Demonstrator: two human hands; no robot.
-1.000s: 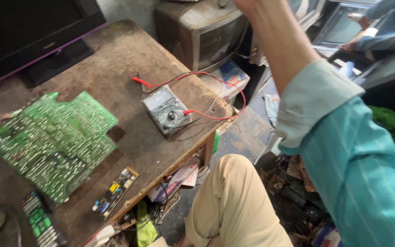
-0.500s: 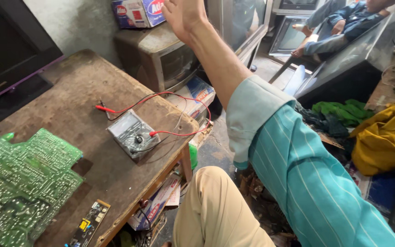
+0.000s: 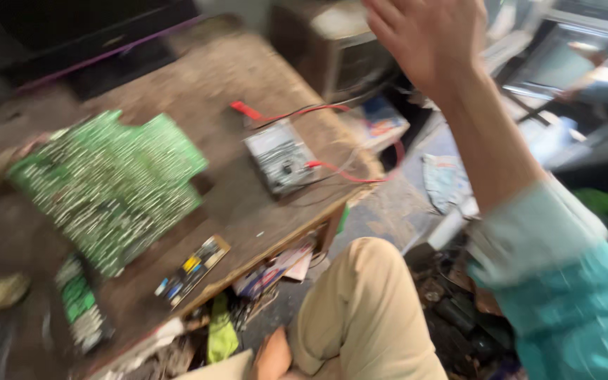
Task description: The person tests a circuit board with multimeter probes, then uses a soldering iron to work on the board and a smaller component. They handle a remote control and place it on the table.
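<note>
My right hand (image 3: 431,42) is raised in the air at the top of the view, palm open and fingers spread, holding nothing. Its teal sleeve (image 3: 571,295) fills the right edge. The hand hovers above and to the right of a grey multimeter (image 3: 281,156), which lies on the worn wooden table (image 3: 212,77) with red test leads (image 3: 346,176) curling off it. A large green circuit board (image 3: 114,183) lies left of the meter. My left hand is out of view.
A narrow board strip (image 3: 191,271) and a small green board (image 3: 79,309) lie near the table's front edge. A dark flat screen (image 3: 72,28) stands at the back left, an old boxy set (image 3: 339,49) behind the table. My knee (image 3: 367,302) is below; another person's arm (image 3: 606,88) is at far right.
My right hand has drawn back from the far boxy set and now fills the upper view, open. The view swung left, bringing the whole green board back in. The picture is blurred.
</note>
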